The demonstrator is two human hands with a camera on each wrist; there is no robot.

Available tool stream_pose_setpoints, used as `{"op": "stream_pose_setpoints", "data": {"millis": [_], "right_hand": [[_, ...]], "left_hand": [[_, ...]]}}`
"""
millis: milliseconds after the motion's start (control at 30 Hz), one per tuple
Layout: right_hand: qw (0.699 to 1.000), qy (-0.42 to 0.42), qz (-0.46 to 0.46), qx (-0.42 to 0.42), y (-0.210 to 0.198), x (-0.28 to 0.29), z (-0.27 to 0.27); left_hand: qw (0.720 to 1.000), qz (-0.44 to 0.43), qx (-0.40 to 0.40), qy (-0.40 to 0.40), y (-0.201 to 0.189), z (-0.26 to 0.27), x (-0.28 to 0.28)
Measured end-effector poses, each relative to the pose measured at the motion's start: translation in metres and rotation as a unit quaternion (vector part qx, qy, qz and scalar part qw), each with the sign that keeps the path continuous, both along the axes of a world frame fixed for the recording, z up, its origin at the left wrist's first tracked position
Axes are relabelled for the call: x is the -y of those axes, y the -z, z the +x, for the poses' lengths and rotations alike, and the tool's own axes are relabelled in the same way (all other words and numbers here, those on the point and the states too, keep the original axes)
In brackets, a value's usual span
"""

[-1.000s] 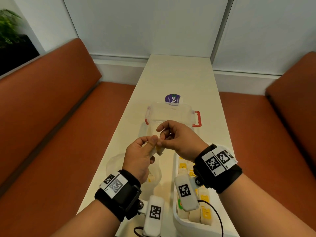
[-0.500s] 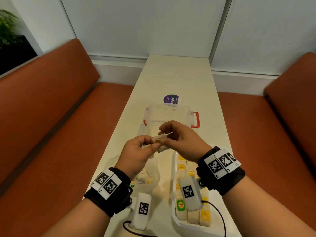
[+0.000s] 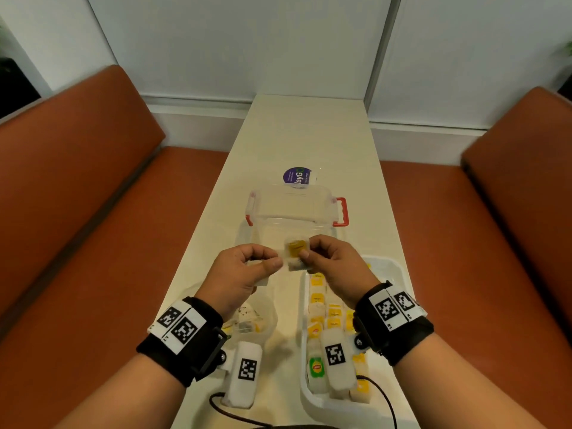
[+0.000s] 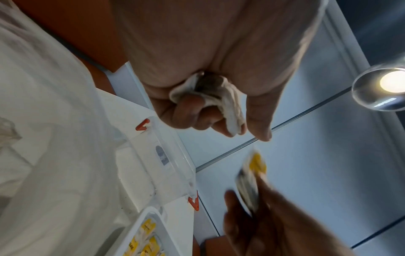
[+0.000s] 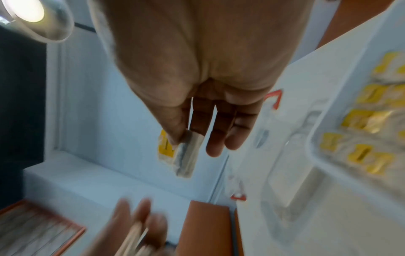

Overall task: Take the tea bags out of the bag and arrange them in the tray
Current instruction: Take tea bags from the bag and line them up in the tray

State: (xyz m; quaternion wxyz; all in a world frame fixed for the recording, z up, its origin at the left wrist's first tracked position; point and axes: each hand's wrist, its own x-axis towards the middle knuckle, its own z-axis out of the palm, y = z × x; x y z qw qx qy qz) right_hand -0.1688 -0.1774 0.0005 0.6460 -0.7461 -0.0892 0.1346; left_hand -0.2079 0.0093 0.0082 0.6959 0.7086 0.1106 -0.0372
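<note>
My right hand point(image 3: 309, 250) pinches a tea bag point(image 3: 295, 249) with a yellow tag between thumb and forefinger; the right wrist view shows the same tea bag point(image 5: 185, 154) edge-on. My left hand point(image 3: 270, 258) is curled round a crumpled white tea bag point(image 4: 210, 97) in its palm. Both hands hover above the table, a small gap between them. The white tray point(image 3: 305, 388) lies under my right wrist with several yellow-tagged tea bags point(image 3: 317, 297) in rows. The clear plastic bag point(image 3: 247, 323) lies under my left wrist with a few tea bags inside.
A clear box with red latches point(image 3: 294, 212) stands just beyond my hands, a purple round label point(image 3: 297, 178) behind it. The narrow cream table point(image 3: 309, 134) runs between two orange benches point(image 3: 93, 212). A cable lies at the near table edge.
My hands were joined on the tea bags; they have now drawn apart, the right one carrying off the yellow-tagged tea bag and the left one keeping the other.
</note>
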Motion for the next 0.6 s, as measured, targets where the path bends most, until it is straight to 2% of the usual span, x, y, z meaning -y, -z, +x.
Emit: {"op": "stream_pose_setpoints", "data": {"millis": [100,167,233,367,600], "right_hand": [[0.993,0.109,-0.046,-0.014,0.021,0.042,0.005],[0.974,0.185,-0.129,-0.019,0.045,0.076,0.008],[0.946,0.225,-0.229,-0.043,0.072,0.102,0.009],[0.914,0.211,-0.328,-0.11,0.113,0.12,0.0],[0.878,0.128,-0.419,-0.194,0.14,0.12,-0.004]], "left_hand": [[1.0,0.001,-0.018,-0.009,0.006,-0.003,-0.008],[1.0,0.0,-0.023,-0.014,0.012,-0.006,-0.015],[0.999,-0.005,-0.031,-0.02,0.018,-0.009,-0.02],[0.999,0.0,-0.051,-0.02,0.025,-0.013,-0.024],[0.998,-0.008,-0.054,-0.009,0.029,-0.015,-0.022]]}}
